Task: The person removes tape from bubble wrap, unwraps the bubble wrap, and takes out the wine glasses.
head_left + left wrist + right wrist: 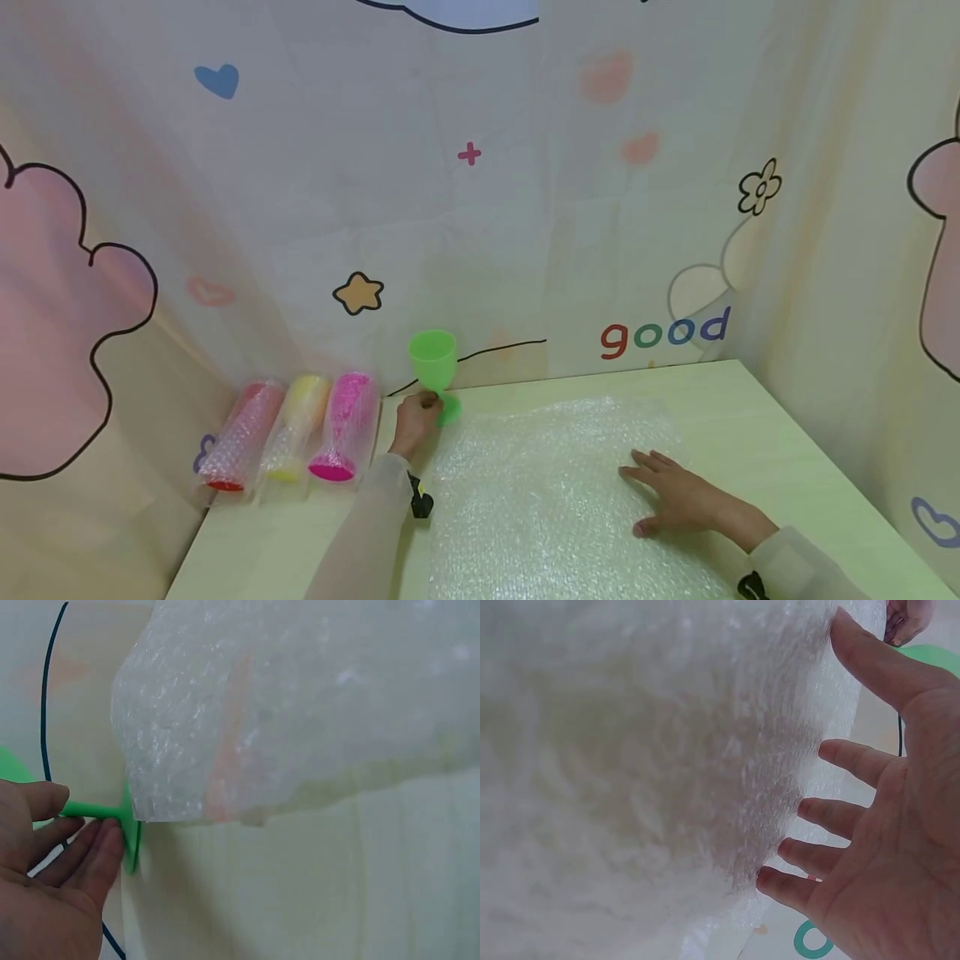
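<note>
A bright green plastic goblet (432,358) stands upright at the back of the table, beside the far left corner of a bubble wrap sheet (540,500). My left hand (416,423) pinches its stem between thumb and fingers; the left wrist view shows the stem (94,809) in that grip and the round foot (131,840) next to the sheet's edge. Over the right part of the sheet, my right hand (678,496) is spread with fingers apart. In the right wrist view its fingertips (810,808) are right at the bubble wrap.
To the left lie three bubble-wrapped items in a row: a red one (242,433), a yellow one (296,429) and a pink one (347,425). The pale table (757,433) backs onto a printed curtain (495,233), with more curtain at both sides.
</note>
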`<state>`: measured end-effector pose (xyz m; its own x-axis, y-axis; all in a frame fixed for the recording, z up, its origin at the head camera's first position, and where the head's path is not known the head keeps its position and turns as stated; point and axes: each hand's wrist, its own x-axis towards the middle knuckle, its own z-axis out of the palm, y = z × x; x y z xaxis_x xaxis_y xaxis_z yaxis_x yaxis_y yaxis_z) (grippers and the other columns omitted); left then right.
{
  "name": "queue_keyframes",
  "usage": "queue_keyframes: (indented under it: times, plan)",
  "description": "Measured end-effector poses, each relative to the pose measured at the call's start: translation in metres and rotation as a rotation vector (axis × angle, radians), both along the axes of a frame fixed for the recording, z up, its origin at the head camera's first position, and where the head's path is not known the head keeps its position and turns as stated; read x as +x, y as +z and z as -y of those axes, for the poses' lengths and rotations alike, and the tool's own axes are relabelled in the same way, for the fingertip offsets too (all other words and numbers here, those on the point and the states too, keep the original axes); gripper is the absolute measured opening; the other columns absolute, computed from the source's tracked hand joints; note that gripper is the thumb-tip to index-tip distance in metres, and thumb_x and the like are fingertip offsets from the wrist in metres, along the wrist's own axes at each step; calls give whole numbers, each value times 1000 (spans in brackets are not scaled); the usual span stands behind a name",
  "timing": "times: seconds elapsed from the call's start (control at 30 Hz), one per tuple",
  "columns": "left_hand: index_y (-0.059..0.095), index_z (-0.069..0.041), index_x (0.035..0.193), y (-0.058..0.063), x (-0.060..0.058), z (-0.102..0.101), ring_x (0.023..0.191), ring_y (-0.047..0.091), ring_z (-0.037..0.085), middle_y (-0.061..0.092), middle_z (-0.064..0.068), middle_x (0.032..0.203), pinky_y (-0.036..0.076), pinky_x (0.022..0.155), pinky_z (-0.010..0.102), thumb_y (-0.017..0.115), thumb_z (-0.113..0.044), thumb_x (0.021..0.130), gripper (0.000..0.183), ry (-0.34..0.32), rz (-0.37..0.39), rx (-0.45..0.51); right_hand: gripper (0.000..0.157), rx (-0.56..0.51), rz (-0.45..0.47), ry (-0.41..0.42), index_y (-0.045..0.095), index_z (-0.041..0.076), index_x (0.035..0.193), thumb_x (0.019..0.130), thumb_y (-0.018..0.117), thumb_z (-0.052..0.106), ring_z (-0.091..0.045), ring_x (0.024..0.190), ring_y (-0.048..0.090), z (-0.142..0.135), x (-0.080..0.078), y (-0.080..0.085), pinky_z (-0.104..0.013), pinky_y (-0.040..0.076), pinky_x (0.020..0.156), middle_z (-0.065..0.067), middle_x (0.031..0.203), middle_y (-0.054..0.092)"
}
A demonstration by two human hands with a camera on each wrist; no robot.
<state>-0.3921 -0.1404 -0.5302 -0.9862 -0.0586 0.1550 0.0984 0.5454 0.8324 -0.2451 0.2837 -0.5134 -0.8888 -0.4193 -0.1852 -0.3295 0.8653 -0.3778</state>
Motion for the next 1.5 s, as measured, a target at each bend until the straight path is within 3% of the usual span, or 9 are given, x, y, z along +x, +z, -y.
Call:
queue_keyframes:
  times: [0.17,0.43,0.83,1.13,1.23,1.5]
  plan:
    - [68,4,116,1,7,0,102,68,34,72,21,112,58,83,42,60,-16,93,32,-14,-12,-46,92,2,11,-7,48,11,144,71,78,57,-54,143,23,0,-1,-2,-73,28,107,-24,157,30]
    - [60,3,129,11,28,4,114,65,37,65,22,127,55,95,47,61,-19,95,41,-50,18,-105,92,10,-1,-2,48,10,144,71,79,56,-54,142,24,-1,-2,-3,-72,29,107,-24,157,31]
    - [61,2,128,41,72,-2,113,65,37,64,20,129,55,91,48,63,-21,93,42,-146,-139,-229,92,6,-14,3,48,9,143,71,79,56,-55,141,25,-2,-1,-1,-73,30,106,-26,156,31]
    - [62,-4,128,64,97,6,122,60,35,65,15,128,51,98,51,66,-24,92,41,-82,-272,-373,92,14,-31,14,48,9,143,71,77,58,-55,141,26,-2,-1,-3,-73,32,105,-26,156,32]
    - [61,-5,129,69,99,16,121,60,36,64,16,129,52,96,52,67,-24,91,44,-44,-286,-409,92,17,-41,18,48,9,143,71,77,58,-56,140,27,-2,-2,-3,-72,32,105,-26,156,32]
    - [59,-5,132,69,96,50,123,57,38,61,19,132,52,92,56,67,-28,90,48,45,-328,-523,93,7,-24,1,48,10,144,71,77,58,-55,142,25,-1,-1,-6,-73,31,106,-25,157,31]
